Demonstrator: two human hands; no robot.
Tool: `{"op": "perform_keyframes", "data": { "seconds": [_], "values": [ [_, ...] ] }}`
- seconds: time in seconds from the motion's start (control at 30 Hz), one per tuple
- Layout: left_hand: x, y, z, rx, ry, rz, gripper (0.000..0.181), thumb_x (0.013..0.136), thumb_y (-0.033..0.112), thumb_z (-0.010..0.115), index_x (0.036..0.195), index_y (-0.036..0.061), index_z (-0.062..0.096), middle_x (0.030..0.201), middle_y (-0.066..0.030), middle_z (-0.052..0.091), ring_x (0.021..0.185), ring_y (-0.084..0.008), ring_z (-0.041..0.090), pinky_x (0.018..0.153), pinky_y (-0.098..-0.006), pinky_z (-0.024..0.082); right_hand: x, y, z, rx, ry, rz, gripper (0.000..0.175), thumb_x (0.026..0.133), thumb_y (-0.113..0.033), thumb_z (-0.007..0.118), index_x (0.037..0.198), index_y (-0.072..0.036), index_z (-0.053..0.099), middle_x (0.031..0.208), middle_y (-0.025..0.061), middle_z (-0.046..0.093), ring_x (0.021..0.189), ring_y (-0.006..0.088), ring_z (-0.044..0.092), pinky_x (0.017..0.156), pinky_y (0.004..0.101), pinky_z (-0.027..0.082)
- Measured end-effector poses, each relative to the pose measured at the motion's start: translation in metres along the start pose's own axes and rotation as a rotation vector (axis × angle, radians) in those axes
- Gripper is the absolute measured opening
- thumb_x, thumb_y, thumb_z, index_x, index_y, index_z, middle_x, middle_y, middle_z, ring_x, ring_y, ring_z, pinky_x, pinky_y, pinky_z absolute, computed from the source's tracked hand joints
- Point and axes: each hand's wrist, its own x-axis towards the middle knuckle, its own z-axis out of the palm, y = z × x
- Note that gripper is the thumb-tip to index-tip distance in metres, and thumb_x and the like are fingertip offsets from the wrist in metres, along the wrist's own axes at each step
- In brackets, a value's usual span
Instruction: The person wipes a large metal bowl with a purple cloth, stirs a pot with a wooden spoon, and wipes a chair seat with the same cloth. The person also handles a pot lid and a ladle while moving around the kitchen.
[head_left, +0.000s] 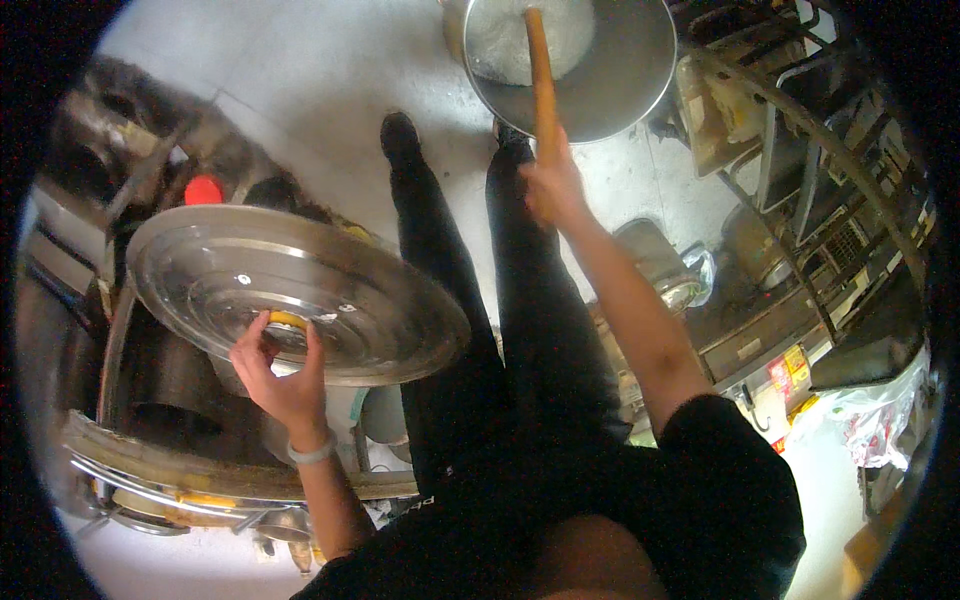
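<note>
With my left hand (281, 375) I grip the yellow knob (287, 320) of a large round metal lid (375, 315), which is tilted and raised at my left. The fingers of my right hand (553, 184) are closed around the lower end of a long wooden handle (541, 82). That handle reaches over a big steel pot (607, 97) at the top of the view. Inside the pot is a pale, whitish content (510, 45). Whether the handle's far end dips into it I cannot tell.
A dark metal rack (825, 142) with trays stands at the right, near a clear plastic bag (862, 427). Worn metal kitchen equipment (180, 367) and a red round object (204, 190) are at the left. My legs stand on the pale floor (322, 82) below the pot.
</note>
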Motion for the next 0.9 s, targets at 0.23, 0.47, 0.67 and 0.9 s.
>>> {"op": "perform_keyframes", "data": {
  "seconds": [0.23, 0.47, 0.67, 0.9],
  "values": [
    [-0.001, 0.008, -0.003, -0.051, 0.010, -0.020, 0.046, 0.064, 0.007, 0.077, 0.106, 0.0058, 0.059, 0.099, -0.0084, 0.056, 0.087, -0.0195, 0.054, 0.065, -0.0268, 0.047, -0.052, -0.025, -0.102, -0.109, -0.009, 0.033, 0.087, 0.069, -0.004, 0.068, 0.142, -0.020, 0.023, 0.089, 0.0096, 0.054, 0.067, 0.0202, 0.054, 0.057, 0.0339, 0.048],
    [0.001, 0.000, 0.001, -0.044, 0.007, -0.029, 0.045, 0.064, 0.007, 0.076, 0.105, 0.0055, 0.059, 0.098, -0.0079, 0.056, 0.084, -0.0186, 0.054, 0.063, -0.0253, 0.047, 0.006, -0.022, -0.036, -0.235, -0.083, 0.044, 0.092, 0.069, -0.002, 0.063, 0.143, -0.023, 0.011, 0.097, 0.0144, 0.052, 0.062, 0.0213, 0.053, 0.049, 0.0364, 0.049],
    [-0.001, 0.003, 0.002, -0.074, 0.016, -0.024, 0.045, 0.064, 0.007, 0.076, 0.105, 0.0051, 0.059, 0.096, -0.0074, 0.056, 0.080, -0.0172, 0.053, 0.062, -0.0251, 0.047, -0.043, -0.061, -0.106, -0.625, -0.327, 0.339, 0.097, 0.064, 0.002, 0.060, 0.142, -0.028, 0.012, 0.089, 0.0118, 0.050, 0.054, 0.0190, 0.049, 0.036, 0.0371, 0.041],
    [-0.003, 0.001, -0.004, -0.002, 0.016, 0.003, 0.045, 0.064, 0.008, 0.077, 0.105, 0.0052, 0.059, 0.096, -0.0075, 0.057, 0.082, -0.0179, 0.053, 0.062, -0.0261, 0.047, 0.005, 0.026, 0.005, -0.195, -0.094, 0.035, 0.093, 0.066, -0.008, 0.060, 0.143, -0.031, 0.012, 0.091, 0.0153, 0.058, 0.068, 0.0319, 0.058, 0.048, 0.0439, 0.048]
  ]
}}
